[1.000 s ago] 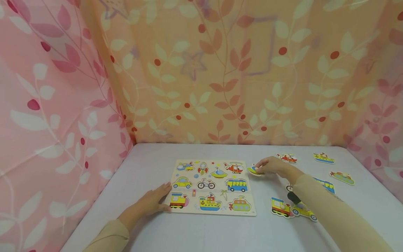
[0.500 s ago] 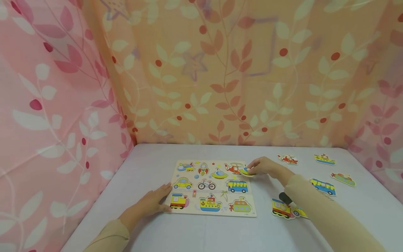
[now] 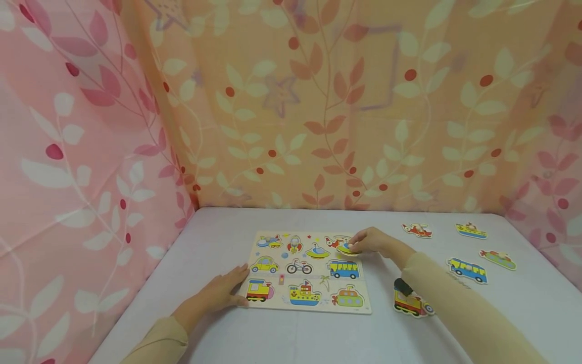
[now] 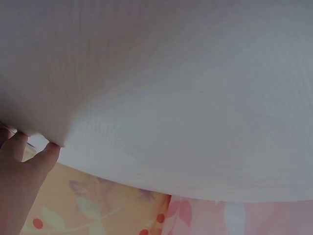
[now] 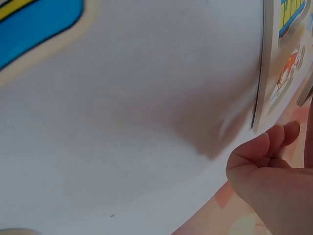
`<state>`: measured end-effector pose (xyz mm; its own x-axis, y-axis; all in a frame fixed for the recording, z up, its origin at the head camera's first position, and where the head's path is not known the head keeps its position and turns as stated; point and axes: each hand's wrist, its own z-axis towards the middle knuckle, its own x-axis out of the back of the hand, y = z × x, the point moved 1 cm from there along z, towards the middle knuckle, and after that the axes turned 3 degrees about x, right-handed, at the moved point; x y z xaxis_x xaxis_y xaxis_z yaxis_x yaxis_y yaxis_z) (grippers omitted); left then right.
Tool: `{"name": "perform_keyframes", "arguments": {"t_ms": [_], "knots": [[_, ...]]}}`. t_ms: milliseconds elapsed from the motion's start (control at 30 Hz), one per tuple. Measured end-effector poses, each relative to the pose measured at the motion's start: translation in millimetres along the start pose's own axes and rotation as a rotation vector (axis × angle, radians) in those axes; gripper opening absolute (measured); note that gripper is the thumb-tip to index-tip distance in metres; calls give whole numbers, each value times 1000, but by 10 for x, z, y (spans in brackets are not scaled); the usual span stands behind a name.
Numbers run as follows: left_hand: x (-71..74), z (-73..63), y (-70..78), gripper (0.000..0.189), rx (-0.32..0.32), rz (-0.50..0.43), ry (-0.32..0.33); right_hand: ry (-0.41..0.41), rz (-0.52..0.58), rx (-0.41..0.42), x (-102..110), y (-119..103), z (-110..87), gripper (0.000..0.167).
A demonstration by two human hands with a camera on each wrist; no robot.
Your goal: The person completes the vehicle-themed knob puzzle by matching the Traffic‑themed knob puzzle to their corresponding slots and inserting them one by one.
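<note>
A wooden puzzle board [image 3: 280, 298] with vehicle pictures lies on the table. My right hand [image 3: 375, 241] pinches a yellow-and-blue flying saucer puzzle piece [image 3: 344, 249] over the board's upper right corner, where it overlaps the red helicopter picture. The matching saucer picture [image 3: 318, 252] is just to the left. Along the board's left edge rests my left hand [image 3: 223, 289], fingers extended and thumb at the lower corner. In the right wrist view the curled fingers [image 5: 249, 149] show near the board's edge, the piece hidden. Only part of the left hand [image 4: 29, 166] appears in its wrist view.
To the right lie loose pieces: a helicopter [image 3: 417, 230], a ship [image 3: 471, 230], a submarine [image 3: 498, 259] and a bus [image 3: 467, 270]. A train [image 3: 406, 302] is nearer, with a car piece mostly behind the right forearm. Patterned curtains [image 3: 291, 126] surround the white table.
My right hand has carried the flying saucer piece leftward, from beside the board's right edge to over the helicopter picture. The left hand stays at the board's edge.
</note>
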<state>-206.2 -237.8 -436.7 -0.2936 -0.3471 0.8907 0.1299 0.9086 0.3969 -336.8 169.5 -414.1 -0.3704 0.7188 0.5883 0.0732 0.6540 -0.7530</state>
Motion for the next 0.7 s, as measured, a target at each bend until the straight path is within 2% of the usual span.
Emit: {"name": "perform_keyframes", "arguments": {"t_ms": [533, 700], "knots": [[1, -2, 4, 89, -7, 4, -3, -30, 7, 64, -207, -164, 45, 17], [4, -7, 2, 89, 4, 5, -2, -14, 15, 72, -276, -212, 71, 14]]}}
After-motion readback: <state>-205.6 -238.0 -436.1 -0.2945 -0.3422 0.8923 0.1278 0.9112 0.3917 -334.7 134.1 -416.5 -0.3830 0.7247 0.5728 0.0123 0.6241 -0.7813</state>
